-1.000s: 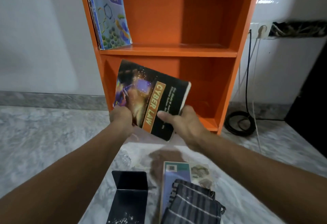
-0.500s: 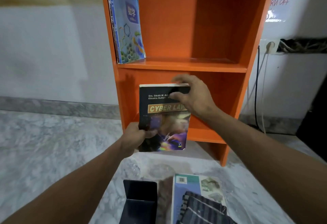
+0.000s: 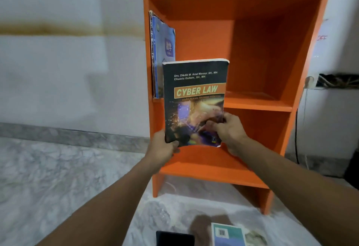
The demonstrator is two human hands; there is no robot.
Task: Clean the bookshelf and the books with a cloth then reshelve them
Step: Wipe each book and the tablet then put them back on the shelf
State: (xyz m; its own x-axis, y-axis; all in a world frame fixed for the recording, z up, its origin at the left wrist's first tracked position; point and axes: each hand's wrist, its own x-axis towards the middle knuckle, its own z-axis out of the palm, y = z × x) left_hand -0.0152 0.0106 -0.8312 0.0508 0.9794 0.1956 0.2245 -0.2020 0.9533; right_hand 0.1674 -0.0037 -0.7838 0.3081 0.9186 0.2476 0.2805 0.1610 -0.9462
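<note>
One blue book (image 3: 166, 39) half behind black book (image 3: 195, 82)

bookshelf (image 3: 252, 51) 1 | books (image 3: 194, 100) (image 3: 167, 47) (image 3: 227, 234) at least 3 | hands (image 3: 163, 148) (image 3: 231, 131) 2 | black object (image 3: 174, 239) 1

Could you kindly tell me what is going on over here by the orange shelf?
A person holds the Cyber Law book upright in front of the orange bookshelf. The left hand grips its lower left corner and the right hand its lower right edge. It is not yet on a shelf. A blue book leans at the left wall of the middle shelf, and a pale book lies on the floor.
</note>
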